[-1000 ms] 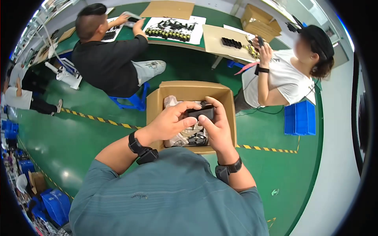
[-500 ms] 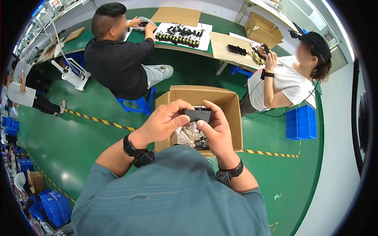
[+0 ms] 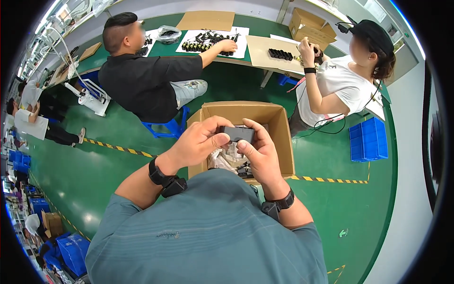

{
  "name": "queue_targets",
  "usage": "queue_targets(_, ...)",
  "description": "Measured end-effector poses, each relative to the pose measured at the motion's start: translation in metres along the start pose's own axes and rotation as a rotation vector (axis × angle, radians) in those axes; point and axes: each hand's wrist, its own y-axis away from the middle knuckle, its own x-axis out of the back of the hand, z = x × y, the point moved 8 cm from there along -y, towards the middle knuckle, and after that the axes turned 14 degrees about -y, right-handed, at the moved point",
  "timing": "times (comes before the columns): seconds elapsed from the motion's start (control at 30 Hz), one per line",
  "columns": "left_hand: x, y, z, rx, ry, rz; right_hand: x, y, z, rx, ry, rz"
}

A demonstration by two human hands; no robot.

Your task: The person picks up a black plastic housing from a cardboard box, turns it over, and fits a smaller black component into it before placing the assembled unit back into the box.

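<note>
Above an open cardboard carton (image 3: 287, 137), both my hands hold a small black plastic case (image 3: 239, 134). My left hand (image 3: 196, 144) pinches its left end between thumb and fingers. At the right end, my right hand (image 3: 262, 154) grips it with the thumb on the near edge and a finger on the far one. The case's smooth, flat face is turned up. Inside the carton lie crumpled clear plastic bags (image 3: 220, 162) and several black pieces (image 3: 244, 169), partly hidden beneath my hands.
Ahead runs a green workbench (image 3: 196, 56) with rows of black parts and cables (image 3: 208, 41). A person in black (image 3: 142, 78) sits front left on a blue stool (image 3: 165, 128); another in white (image 3: 331, 90) is front right. A blue crate (image 3: 369, 140) stands on the right.
The case has tilted in my hands, so its smooth face shows instead of the slotted edge. The seated person's hand has moved from the plastic bag to the parts.
</note>
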Motion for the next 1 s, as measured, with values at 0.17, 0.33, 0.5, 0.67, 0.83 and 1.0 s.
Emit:
queue_targets(0.17, -0.006, -0.007, 0.007, 0.002, 0.009, -0.004, 0.008, -0.001, -0.005, -0.006, -0.011, -0.004)
queue_targets(0.33, -0.007, -0.013, 0.012, 0.007, -0.069, 0.002, 0.010, -0.004, -0.012, 0.024, -0.011, -0.040)
queue_targets(0.5, -0.005, -0.017, 0.013, 0.012, -0.042, 0.021, 0.012, -0.011, -0.013, 0.015, 0.017, -0.050)
queue_targets(0.67, 0.000, -0.017, 0.044, -0.083, -0.507, 0.057, 0.023, -0.010, -0.009, 0.005, -0.077, -0.069)
queue_targets(0.83, -0.001, -0.010, 0.073, -0.497, -0.869, 0.214, 0.027, -0.008, -0.010, -0.016, -0.127, -0.055)
queue_targets(1.0, -0.017, 0.003, 0.090, -0.770, -1.147, 0.275, 0.026, -0.002, -0.014, 0.071, -0.030, -0.112)
